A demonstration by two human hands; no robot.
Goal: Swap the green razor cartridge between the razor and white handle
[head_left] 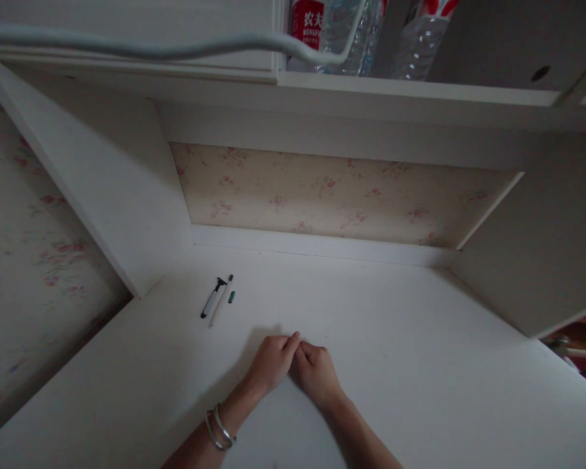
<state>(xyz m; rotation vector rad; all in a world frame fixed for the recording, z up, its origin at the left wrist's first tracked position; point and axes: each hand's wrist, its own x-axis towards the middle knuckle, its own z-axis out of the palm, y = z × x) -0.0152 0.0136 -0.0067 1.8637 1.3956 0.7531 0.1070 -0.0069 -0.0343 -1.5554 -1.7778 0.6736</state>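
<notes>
Left hand (272, 360) and right hand (315, 371) curled loosely, knuckles up, fingertips touching each other on the white desk (420, 365); whether anything is pinched between them cannot be told. Two bangles (219, 428) on the left wrist. Up and left, well apart from the hands: pen barrel (213, 299), thin refill (220, 301) just beside it, small dark cap (231, 297) to its right. Floral wallpaper (322, 192) behind the desk, white side panels, shelf above with bottles (351, 32). Grey cable (151, 47) across the top. Dim light.
</notes>
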